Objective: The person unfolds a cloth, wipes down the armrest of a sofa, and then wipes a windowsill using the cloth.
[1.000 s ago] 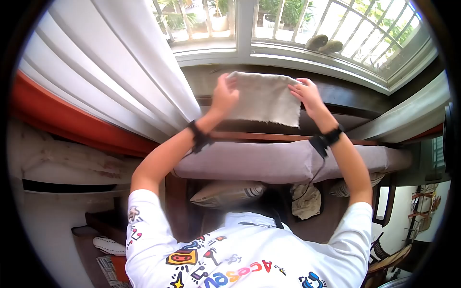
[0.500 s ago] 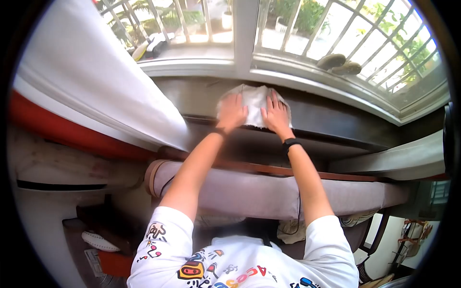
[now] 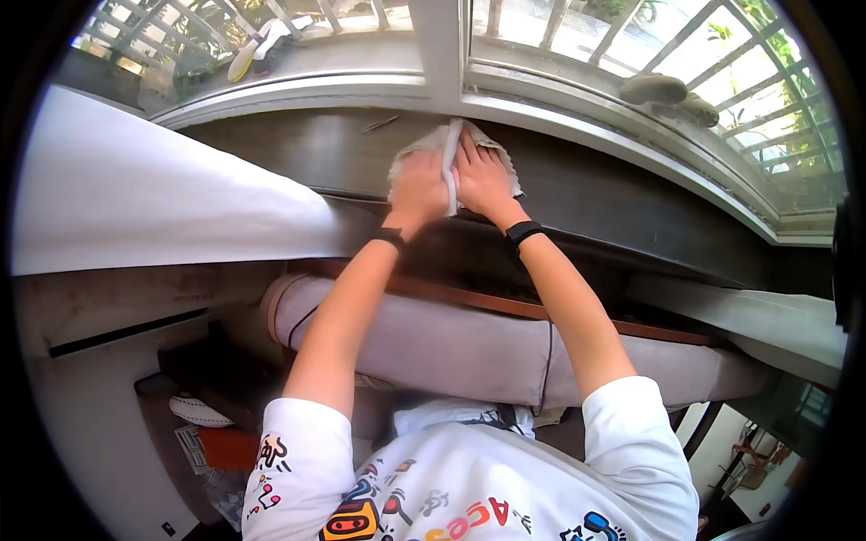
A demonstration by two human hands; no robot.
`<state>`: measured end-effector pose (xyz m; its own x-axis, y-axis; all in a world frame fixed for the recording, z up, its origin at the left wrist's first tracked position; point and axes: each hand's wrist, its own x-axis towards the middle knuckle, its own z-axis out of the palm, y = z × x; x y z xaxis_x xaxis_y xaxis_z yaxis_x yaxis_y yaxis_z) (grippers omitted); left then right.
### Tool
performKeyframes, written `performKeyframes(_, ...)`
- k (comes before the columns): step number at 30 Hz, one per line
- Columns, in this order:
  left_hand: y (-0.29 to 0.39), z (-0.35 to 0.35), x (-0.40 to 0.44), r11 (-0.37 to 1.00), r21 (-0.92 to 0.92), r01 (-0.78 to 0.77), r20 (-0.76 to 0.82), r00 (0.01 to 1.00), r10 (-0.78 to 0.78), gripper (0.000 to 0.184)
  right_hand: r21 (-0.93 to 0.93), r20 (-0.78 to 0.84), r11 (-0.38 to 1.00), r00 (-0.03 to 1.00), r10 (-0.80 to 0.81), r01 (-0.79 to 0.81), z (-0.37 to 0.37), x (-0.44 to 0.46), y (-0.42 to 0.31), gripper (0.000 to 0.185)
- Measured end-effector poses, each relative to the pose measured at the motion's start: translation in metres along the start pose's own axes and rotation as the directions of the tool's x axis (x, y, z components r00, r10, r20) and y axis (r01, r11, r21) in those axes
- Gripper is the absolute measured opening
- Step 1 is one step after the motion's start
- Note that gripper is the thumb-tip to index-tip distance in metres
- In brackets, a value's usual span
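A whitish cloth lies on the dark window ledge, its middle pushed up into an upright fold between my two hands. My left hand grips the cloth's left half, its fingertips partly hidden by the material. On the right half, my right hand presses and gathers the cloth, fingers pointing toward the window and thumb side against the fold. A black band circles my right wrist, and a dark band my left.
The dark ledge runs below barred windows, with a thin twig-like piece left of the cloth. A white curtain hangs at left. A sofa back stands between me and the ledge. Shoes rest outside the right pane.
My hands have drawn together, and the cloth that lay spread flat beneath them now rises in a fold between them. The view has shifted, and the curtain sits lower at left.
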<state>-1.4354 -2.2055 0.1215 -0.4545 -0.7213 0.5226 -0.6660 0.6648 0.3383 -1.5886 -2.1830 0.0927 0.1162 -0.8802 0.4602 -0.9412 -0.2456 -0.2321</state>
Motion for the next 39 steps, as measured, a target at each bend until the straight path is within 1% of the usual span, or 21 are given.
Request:
performKeyframes(3, 0.0, -0.004, 0.002, 1.0, 0.018, -0.021, 0.018, 1.0, 0.021, 0.031, 0.019, -0.025, 1.0, 1.0, -0.018, 0.019, -0.003, 0.0, -0.001, 0.053)
performKeyframes(4, 0.002, -0.008, 0.003, 0.999, 0.021, -0.043, 0.07, 0.997, 0.041, 0.038, 0.033, -0.031, 0.999, 0.999, -0.018, 0.019, -0.003, 0.0, -0.002, 0.052)
performKeyframes(6, 0.001, -0.005, 0.002, 0.998, 0.053, -0.023, 0.068, 0.997, 0.02, 0.035, 0.051, -0.06, 0.998, 0.997, -0.038, 0.041, -0.002, 0.001, 0.0, 0.053)
performKeyframes(7, 0.0, -0.002, 0.002, 0.998, 0.069, -0.015, 0.066, 0.998, 0.01, 0.033, 0.05, -0.046, 0.998, 0.998, -0.043, 0.045, 0.0, 0.0, 0.001, 0.054)
performKeyframes(11, 0.0, -0.002, 0.0, 0.992, 0.123, -0.032, 0.056, 0.998, 0.025, 0.04, 0.05, 0.008, 0.998, 0.999, -0.034, 0.034, 0.009, 0.001, 0.003, 0.055)
performKeyframes(13, -0.005, 0.004, -0.003, 0.995, 0.1, 0.0, 0.082, 0.997, -0.009, 0.043, 0.086, -0.012, 0.996, 1.0, -0.012, 0.013, 0.008, 0.002, 0.001, 0.055)
performKeyframes(15, -0.008, 0.006, -0.006, 0.997, 0.077, 0.032, 0.119, 0.992, -0.041, 0.044, 0.084, -0.022, 0.996, 1.0, 0.0, 0.002, 0.012, 0.003, 0.0, 0.054)
performKeyframes(16, -0.001, -0.001, -0.001, 0.998, 0.068, 0.004, 0.117, 0.993, -0.012, 0.04, 0.089, -0.039, 0.996, 0.999, 0.003, 0.0, 0.014, 0.004, 0.001, 0.054)
performKeyframes(19, -0.002, -0.001, -0.003, 0.996, 0.088, -0.015, 0.128, 0.992, 0.004, 0.04, 0.117, -0.073, 0.993, 0.997, 0.01, -0.002, 0.017, -0.003, 0.002, 0.054)
performKeyframes(20, -0.005, 0.0, -0.004, 0.994, 0.107, -0.014, 0.182, 0.983, -0.006, 0.044, 0.126, -0.084, 0.992, 0.996, 0.005, 0.005, 0.016, -0.005, 0.005, 0.055)
performKeyframes(23, -0.002, 0.0, -0.006, 0.988, 0.147, -0.049, 0.254, 0.967, 0.01, 0.051, 0.091, 0.022, 0.994, 0.998, 0.062, -0.063, -0.005, -0.03, 0.019, 0.056)
performKeyframes(24, 0.003, 0.001, -0.005, 0.975, 0.216, -0.05, 0.351, 0.936, -0.03, 0.056, 0.064, 0.036, 0.994, 0.995, 0.09, -0.092, -0.015, -0.04, 0.026, 0.056)
performKeyframes(27, 0.028, 0.022, -0.003, 0.972, 0.192, -0.134, 0.395, 0.917, 0.048, 0.051, -0.015, 0.095, 0.982, 0.977, 0.189, -0.188, -0.042, -0.076, 0.051, 0.058)
performKeyframes(29, 0.054, 0.05, -0.005, 0.982, 0.095, -0.162, 0.353, 0.928, 0.119, 0.057, -0.067, 0.144, 0.961, 0.951, 0.275, -0.267, -0.057, -0.095, 0.07, 0.059)
performKeyframes(31, 0.087, 0.076, -0.006, 0.967, 0.07, -0.245, 0.334, 0.919, 0.209, 0.06, -0.129, 0.104, 0.941, 0.94, 0.326, -0.312, -0.07, -0.115, 0.085, 0.06)
performKeyframes(32, 0.097, 0.083, -0.005, 0.962, 0.038, -0.27, 0.274, 0.929, 0.25, 0.059, -0.157, 0.093, 0.93, 0.933, 0.349, -0.332, -0.073, -0.123, 0.089, 0.06)
performKeyframes(34, 0.111, 0.083, -0.006, 0.952, -0.022, -0.306, 0.159, 0.939, 0.305, 0.057, -0.222, 0.043, 0.922, 0.941, 0.336, -0.319, -0.078, -0.137, 0.086, 0.061)
performKeyframes(35, 0.108, 0.078, -0.001, 0.951, -0.071, -0.302, 0.211, 0.927, 0.31, 0.058, -0.258, 0.011, 0.919, 0.95, 0.312, -0.299, -0.079, -0.134, 0.088, 0.061)
performKeyframes(37, 0.094, 0.062, 0.0, 0.941, -0.171, -0.291, 0.335, 0.881, 0.334, 0.058, -0.252, 0.035, 0.908, 0.934, 0.356, -0.336, -0.078, -0.124, 0.075, 0.061)
performKeyframes(38, 0.081, 0.058, 0.001, 0.943, -0.161, -0.291, 0.297, 0.897, 0.328, 0.06, -0.247, 0.047, 0.899, 0.923, 0.383, -0.361, -0.076, -0.119, 0.065, 0.061)
performKeyframes(39, 0.067, 0.053, 0.003, 0.949, -0.138, -0.284, 0.284, 0.906, 0.313, 0.06, -0.241, 0.041, 0.909, 0.933, 0.359, -0.339, -0.07, -0.11, 0.056, 0.06)
